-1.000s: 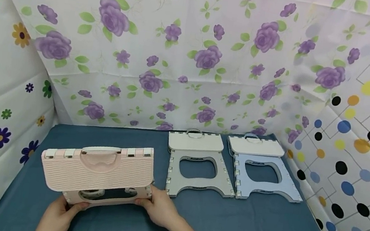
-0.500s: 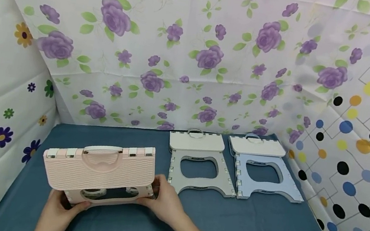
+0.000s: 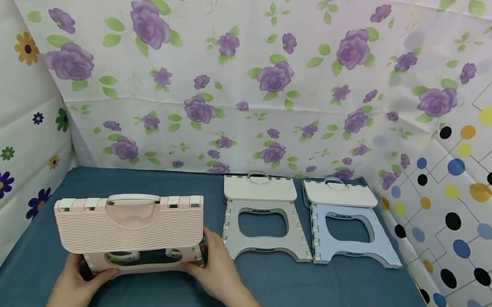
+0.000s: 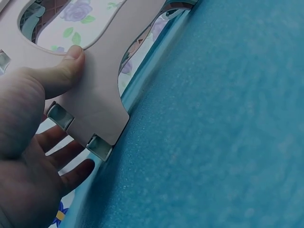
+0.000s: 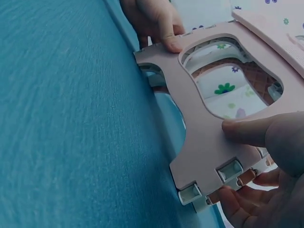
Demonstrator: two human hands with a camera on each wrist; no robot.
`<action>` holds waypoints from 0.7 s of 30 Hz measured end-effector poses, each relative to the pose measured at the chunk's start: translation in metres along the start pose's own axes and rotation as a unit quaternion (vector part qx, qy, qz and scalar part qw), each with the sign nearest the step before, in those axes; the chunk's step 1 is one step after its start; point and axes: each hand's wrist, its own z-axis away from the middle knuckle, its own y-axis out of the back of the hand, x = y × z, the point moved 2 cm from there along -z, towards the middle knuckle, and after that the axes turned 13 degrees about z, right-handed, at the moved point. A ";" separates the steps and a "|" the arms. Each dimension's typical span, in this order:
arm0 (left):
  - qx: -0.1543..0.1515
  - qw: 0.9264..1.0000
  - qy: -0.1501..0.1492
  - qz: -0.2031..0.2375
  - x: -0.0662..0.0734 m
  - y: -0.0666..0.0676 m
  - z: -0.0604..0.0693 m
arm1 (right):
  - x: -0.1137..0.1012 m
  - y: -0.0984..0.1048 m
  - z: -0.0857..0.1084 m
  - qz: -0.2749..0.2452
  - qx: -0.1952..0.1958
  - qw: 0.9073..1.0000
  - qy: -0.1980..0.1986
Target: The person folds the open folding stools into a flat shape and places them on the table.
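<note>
A pink folding step stool (image 3: 131, 229) stands partly unfolded at the left of the head view, its ribbed top facing me and its white handle along the upper edge. My left hand (image 3: 77, 284) holds the lower left corner of the stool, thumb on the front leg panel (image 4: 97, 90) and fingers round the side. At the lower right corner, my right hand (image 3: 218, 272) grips the other side of that panel, thumb in front. In the right wrist view its fingers (image 5: 232, 202) curl by the hinged side edge. The stool's back leg panel is mostly hidden.
A grey folded stool (image 3: 263, 202) with a white top lies flat near the back of the blue cloth-covered table (image 3: 324, 304). Right beside it lies a light blue folded stool (image 3: 341, 212). Patterned cloth walls (image 3: 238, 69) enclose the back and both sides.
The fingers of my right hand have moved up along the stool's right side, while its thumb stays in front. The stool and my left hand have hardly moved.
</note>
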 end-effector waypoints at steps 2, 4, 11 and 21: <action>-0.002 1.000 0.003 -0.006 0.000 0.000 0.000 | 0.000 0.001 0.001 0.015 0.002 1.000 0.002; -0.003 1.000 0.001 -0.015 -0.001 0.000 0.000 | -0.001 0.002 0.001 0.024 0.004 1.000 0.002; 0.000 1.000 0.007 -0.027 -0.004 0.000 0.002 | 0.001 0.002 0.003 0.029 0.011 1.000 0.001; -0.007 0.998 0.063 -0.019 -0.004 0.000 0.000 | 0.002 0.001 0.001 0.032 0.019 0.999 -0.007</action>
